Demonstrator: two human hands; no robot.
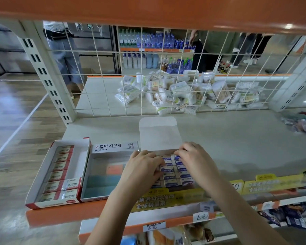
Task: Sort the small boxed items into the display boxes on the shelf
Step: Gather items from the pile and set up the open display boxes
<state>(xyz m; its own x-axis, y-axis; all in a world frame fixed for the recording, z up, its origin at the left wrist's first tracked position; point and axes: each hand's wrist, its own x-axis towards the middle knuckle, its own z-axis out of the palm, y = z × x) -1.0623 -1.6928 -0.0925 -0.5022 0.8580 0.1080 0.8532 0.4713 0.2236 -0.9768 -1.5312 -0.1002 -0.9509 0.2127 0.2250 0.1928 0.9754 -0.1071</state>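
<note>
Three display boxes stand side by side at the shelf's front edge. The red-and-white box (51,203) on the left holds a row of red-banded erasers (63,165). The middle white box (116,147) with a printed label contains a few blue and orange items (104,181). The right white box, its lid (159,135) folded up, is packed with blue-and-white ERASER boxes (172,183). Both my hands are inside this box. My left hand (141,171) grips one eraser box among the rows; my right hand (195,159) curls its fingers over eraser boxes near the back row.
The grey shelf surface (237,138) stretches to the right, where loose packets (304,125) lie. A wire mesh (113,76) closes the back, with a pile of cotton-swab packs (184,92) behind it. Yellow price strips (166,198) line the front; snacks sit on lower shelves.
</note>
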